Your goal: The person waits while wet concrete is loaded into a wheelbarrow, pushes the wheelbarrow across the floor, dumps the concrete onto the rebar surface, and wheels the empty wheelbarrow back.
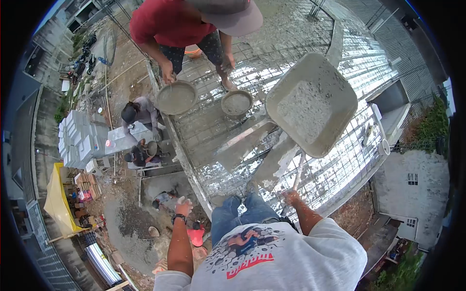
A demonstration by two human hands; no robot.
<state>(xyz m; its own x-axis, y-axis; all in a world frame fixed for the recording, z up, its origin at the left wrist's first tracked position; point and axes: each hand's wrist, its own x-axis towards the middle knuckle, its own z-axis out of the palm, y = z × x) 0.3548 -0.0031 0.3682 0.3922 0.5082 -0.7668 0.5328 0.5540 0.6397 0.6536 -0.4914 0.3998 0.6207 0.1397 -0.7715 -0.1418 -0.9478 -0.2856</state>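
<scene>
A wheelbarrow (pixel 310 104) with wet grey concrete in its tray stands on the rebar mesh in front of me. My right hand (pixel 291 197) is closed round the end of its right handle (pixel 299 172). The left handle (pixel 245 136) lies free, away from my hands. Out over the slab's left edge, my left hand (pixel 184 207) is raised with its fingers apart and nothing in it. Across from me, a co-worker in a red shirt (pixel 167 22) holds a round pan (pixel 177 97) at its rim. A smaller pan (pixel 237 103) of concrete sits by the co-worker's foot.
The slab's raised edge (pixel 179 145) runs along my left, with a drop beyond it. Several people are below, one in grey (pixel 144 110) and one in red (pixel 196 236). White blocks (pixel 77 136) are stacked at left, above a yellow tarp (pixel 59 201).
</scene>
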